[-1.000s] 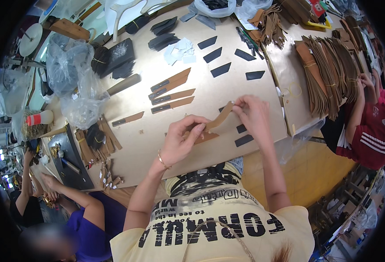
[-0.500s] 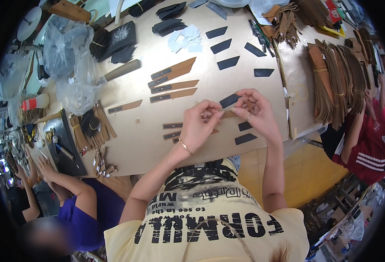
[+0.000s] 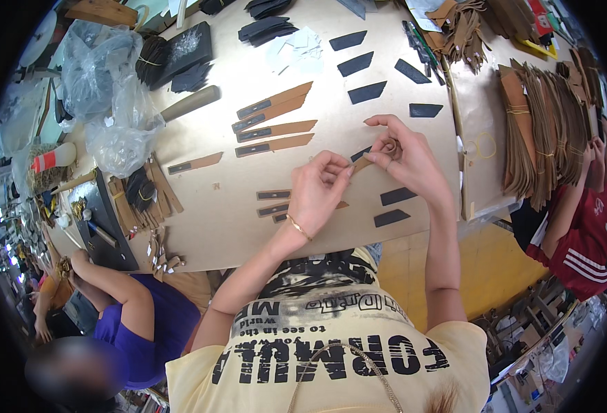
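Both of my hands are raised over the middle of the table, fingertips pinched close together. A narrow brown leather strip spans from the fingers of my left hand to those of my right hand, whose index finger is lifted. Just behind the strip shows a black slanted piece, partly covered by my fingers; whether it is held or lies on the table I cannot tell. Brown strips with black ends lie partly under my left hand. Near my right wrist are two black slanted pieces.
Several brown strips with black ends and black pieces lie farther back. White paper squares sit behind them. Bundled brown strips are at right, plastic bags at left. Co-workers sit on both sides; one wears purple.
My right index finger has lifted off the black piece, and the brown strip shows more plainly between my hands. The view has shifted slightly.
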The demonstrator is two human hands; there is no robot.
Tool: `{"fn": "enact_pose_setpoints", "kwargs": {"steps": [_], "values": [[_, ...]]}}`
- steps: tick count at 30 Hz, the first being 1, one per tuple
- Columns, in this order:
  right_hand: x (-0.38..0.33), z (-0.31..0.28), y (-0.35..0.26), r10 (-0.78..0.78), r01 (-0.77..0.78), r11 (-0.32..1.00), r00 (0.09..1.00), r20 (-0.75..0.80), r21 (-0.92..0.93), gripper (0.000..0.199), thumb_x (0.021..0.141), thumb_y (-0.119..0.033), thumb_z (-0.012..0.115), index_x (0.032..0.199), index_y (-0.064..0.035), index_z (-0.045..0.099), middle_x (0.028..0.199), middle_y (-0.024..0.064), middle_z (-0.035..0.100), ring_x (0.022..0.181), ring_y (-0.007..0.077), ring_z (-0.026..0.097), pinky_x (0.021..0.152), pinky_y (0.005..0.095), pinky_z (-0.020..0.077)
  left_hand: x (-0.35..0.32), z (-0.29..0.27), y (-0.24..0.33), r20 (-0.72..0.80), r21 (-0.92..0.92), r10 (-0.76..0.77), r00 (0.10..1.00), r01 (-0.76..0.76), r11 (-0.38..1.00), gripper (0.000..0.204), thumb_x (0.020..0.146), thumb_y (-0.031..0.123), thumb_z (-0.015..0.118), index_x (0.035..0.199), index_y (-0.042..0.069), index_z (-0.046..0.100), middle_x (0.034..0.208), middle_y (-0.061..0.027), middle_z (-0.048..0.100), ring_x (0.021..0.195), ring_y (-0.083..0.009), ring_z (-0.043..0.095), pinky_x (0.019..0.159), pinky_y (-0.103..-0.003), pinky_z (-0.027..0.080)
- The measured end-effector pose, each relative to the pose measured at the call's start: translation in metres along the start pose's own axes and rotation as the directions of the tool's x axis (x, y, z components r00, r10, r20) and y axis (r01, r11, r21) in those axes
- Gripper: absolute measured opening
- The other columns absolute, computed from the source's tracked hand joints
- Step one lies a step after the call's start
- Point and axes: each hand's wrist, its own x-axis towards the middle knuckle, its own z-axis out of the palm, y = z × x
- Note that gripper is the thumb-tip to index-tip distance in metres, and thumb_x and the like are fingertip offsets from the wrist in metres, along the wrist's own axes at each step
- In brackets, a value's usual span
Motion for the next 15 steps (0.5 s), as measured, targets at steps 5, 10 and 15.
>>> {"fn": "enact_pose_setpoints", "kwargs": {"steps": [5, 10, 15], "values": [[0.005, 0.001, -0.002, 0.029, -0.030, 0.998, 0.999, -0.016, -0.049, 0.045, 0.080, 0.000, 0.074, 0.121, -0.0061, 0.057, 0.074, -0.0010, 0.058, 0.065, 0.0068, 0.049, 0.060, 0.0241, 0.0422, 0.005, -0.002, 0.000, -0.002, 0.056, -0.013, 1.000, 0.014, 0.998, 0.007, 0.087, 0.003, 0.067, 0.089, -0.004, 0.065, 0.071, -0.0089, 0.068, 0.062, -0.0122, 0.067, 0.059, -0.025, 0.055], [0.004, -0.002, 0.000, 0.031, -0.030, 0.998, 1.000, 0.005, -0.060, 0.041, 0.077, -0.004, 0.079, 0.115, -0.0046, 0.061, 0.072, -0.0018, 0.057, 0.065, 0.0072, 0.050, 0.060, 0.0237, 0.0420, 0.001, -0.009, 0.007, 0.022, 0.117, -0.029, 0.999, 0.026, 0.993, 0.010, 0.087, 0.004, 0.068, 0.092, -0.005, 0.067, 0.078, -0.0080, 0.069, 0.065, -0.0092, 0.065, 0.060, -0.022, 0.054], [0.001, -0.011, 0.006, -0.097, 0.098, 0.995, 0.992, 0.075, -0.014, 0.033, 0.078, -0.005, 0.079, 0.107, -0.0033, 0.065, 0.074, -0.0024, 0.058, 0.066, 0.0053, 0.050, 0.059, 0.0215, 0.0400, -0.011, -0.015, 0.011, 0.027, 0.121, 0.067, 0.997, -0.070, 0.990, 0.012, 0.089, 0.002, 0.067, 0.099, -0.004, 0.069, 0.084, -0.0076, 0.070, 0.070, -0.0069, 0.064, 0.061, -0.021, 0.055]]}}
